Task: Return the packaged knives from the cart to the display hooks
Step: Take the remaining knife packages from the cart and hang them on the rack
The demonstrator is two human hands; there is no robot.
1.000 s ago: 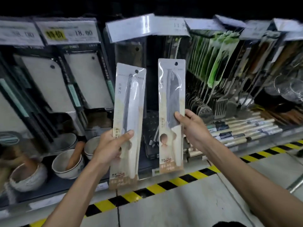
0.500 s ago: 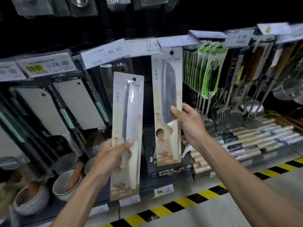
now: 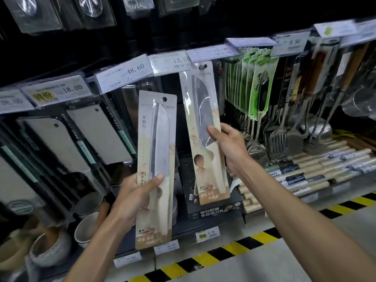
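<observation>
"Hands first, from the head camera: what do they hold?"

"Each grips one packaged knife. The left hand (image 3: 134,198) is curled round the lower part of the narrow-bladed knife pack (image 3: 156,159), thumb across the front, fingers behind the card. The pack stands upright in front of the shelf, below the price tags and apart from the other pack."

"And the right?"

"The right hand (image 3: 230,147) pinches the wide-bladed knife pack (image 3: 203,129) at mid-height, thumb on the clear front over the blade. That pack is raised and slightly tilted, its hang hole just under the 15.90 tag (image 3: 215,51). Whether a hook passes through the hole, I cannot tell."

"What surrounds them?"

"Boxed cleavers (image 3: 97,133) hang at left under an 18.00 tag (image 3: 61,92). Green-carded utensils (image 3: 258,88) and metal spatulas (image 3: 278,139) hang at right. Bowls (image 3: 87,231) sit low at left, and a yellow-and-black stripe (image 3: 213,259) edges the floor."
</observation>
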